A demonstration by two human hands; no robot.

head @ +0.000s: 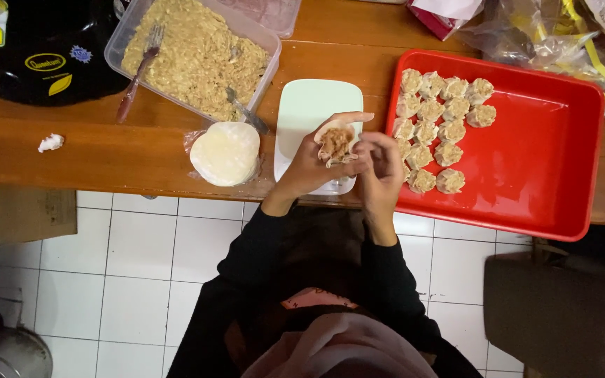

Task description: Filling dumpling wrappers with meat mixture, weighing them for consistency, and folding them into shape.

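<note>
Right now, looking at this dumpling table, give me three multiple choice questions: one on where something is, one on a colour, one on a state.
1. Where is the stack of round wrappers?
A. in the tray
B. on the wooden table, left of the white lid
C. on the floor

2. What colour is the tray holding the finished dumplings?
A. red
B. blue
C. green

3. What state is the dumpling in the hands?
A. sealed shut
B. empty wrapper
C. open, filling showing

Answers: 1 B, the stack lies on the wood beside the lid. 2 A, the tray is plainly red. 3 C, the left hand cups it and the right hand touches it, brown filling visible on top.
</note>
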